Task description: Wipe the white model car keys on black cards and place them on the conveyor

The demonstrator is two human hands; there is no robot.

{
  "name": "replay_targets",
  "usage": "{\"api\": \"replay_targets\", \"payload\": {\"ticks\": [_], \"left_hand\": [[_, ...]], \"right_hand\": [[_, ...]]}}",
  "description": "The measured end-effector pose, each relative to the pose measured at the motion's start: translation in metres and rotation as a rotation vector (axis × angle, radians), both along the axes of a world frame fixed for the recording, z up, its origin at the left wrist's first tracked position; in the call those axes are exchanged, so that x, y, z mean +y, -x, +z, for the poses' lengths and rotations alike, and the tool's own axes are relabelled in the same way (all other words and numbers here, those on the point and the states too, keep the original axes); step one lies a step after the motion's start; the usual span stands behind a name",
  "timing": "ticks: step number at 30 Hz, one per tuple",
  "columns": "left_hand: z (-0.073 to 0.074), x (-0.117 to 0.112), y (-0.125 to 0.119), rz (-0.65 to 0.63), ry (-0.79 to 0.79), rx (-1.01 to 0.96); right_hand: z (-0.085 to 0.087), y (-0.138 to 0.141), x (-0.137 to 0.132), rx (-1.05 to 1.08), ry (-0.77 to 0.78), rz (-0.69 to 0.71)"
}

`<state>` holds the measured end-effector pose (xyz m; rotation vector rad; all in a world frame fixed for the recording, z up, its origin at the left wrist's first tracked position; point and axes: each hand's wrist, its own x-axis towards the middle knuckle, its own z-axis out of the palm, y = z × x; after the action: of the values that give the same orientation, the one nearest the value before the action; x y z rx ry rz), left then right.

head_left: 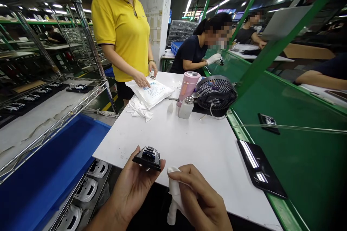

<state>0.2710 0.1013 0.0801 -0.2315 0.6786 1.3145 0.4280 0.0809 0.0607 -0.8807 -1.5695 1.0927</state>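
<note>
In my left hand (pixel 135 184) rests a small model car (pixel 149 152) on a black base (pixel 148 162), gripped by its sides between thumb and fingers. My right hand (pixel 200 198) is closed on a white cloth (pixel 175 187), wrapped over the index finger with its end hanging down. The cloth is just right of the base and apart from it. Both hands are above the near edge of the white table (pixel 195 144).
On the table stand a pink bottle (pixel 189 85), a metal-capped bottle (pixel 186 108), a black fan (pixel 216 95), and a white bag (pixel 151 94) under a yellow-shirted person's hand. A black tablet-like panel (pixel 261 168) lies by the green conveyor (pixel 298 151). A wire rack (pixel 54 130) stands left.
</note>
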Motion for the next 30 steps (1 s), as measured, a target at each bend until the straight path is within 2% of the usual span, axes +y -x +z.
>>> {"api": "replay_targets", "payload": {"ticks": [4, 9, 14, 21, 23, 26, 30], "left_hand": [[0.004, -0.003, -0.003, 0.074, -0.037, 0.195], [0.005, -0.011, -0.002, 0.130, -0.191, 0.415], [0.007, -0.015, -0.004, 0.129, -0.270, 0.433], [0.013, -0.015, -0.008, 0.203, -0.229, 0.415], [0.013, -0.015, -0.007, 0.166, -0.238, 0.404], [0.008, -0.014, -0.004, 0.040, -0.252, 0.372], [0.002, -0.010, -0.002, -0.057, -0.172, 0.274]], "right_hand": [[-0.004, 0.001, 0.000, 0.014, 0.078, -0.031], [-0.001, 0.002, 0.000, 0.059, 0.258, -0.015], [0.005, 0.010, 0.004, 0.115, 0.358, -0.020], [0.000, 0.017, 0.010, 0.202, 0.403, -0.016], [0.001, 0.018, 0.009, 0.222, 0.414, -0.013], [0.005, 0.019, 0.008, 0.232, 0.421, -0.012], [0.012, 0.020, 0.006, 0.213, 0.397, -0.025]]}}
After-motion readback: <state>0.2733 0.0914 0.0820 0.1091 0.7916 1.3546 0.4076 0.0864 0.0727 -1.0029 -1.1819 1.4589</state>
